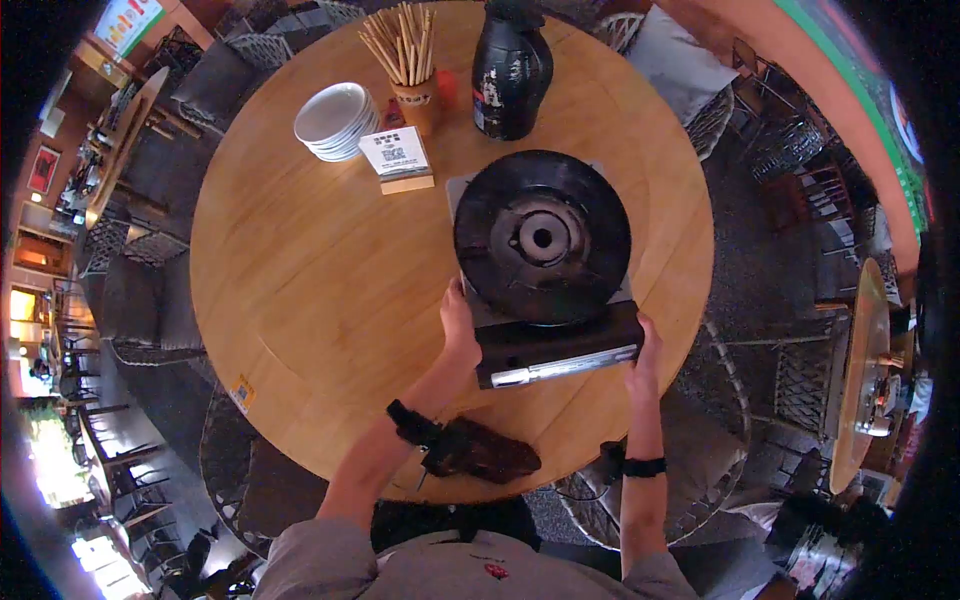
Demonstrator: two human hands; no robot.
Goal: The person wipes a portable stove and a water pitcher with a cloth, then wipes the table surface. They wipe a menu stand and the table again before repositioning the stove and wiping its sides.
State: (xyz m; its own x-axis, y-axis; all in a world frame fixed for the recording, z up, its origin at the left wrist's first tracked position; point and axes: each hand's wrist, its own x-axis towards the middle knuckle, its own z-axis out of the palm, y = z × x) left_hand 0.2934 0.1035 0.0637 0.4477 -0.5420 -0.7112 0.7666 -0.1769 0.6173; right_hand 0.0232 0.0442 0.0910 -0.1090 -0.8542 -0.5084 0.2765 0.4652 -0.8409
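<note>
A portable gas stove [555,350] with a round black top sits at the right part of the round wooden table [300,270]. My left hand [460,325] grips the stove's left side, near its front corner. On the opposite side my right hand [646,352] holds the right front corner. The fingers of both hands are partly hidden by the stove's edges. The black round plate [541,238] on top has a ring-shaped burner in its middle. A dark brown pouch-like object [485,450] lies at the table's near edge, below the stove.
Toward the far side stand stacked white plates [335,120], a sign on a wooden base [397,157], a chopstick holder [415,103] and a black jug [510,75]. Wicker chairs with cushions surround the table. Another table [862,375] is at the right.
</note>
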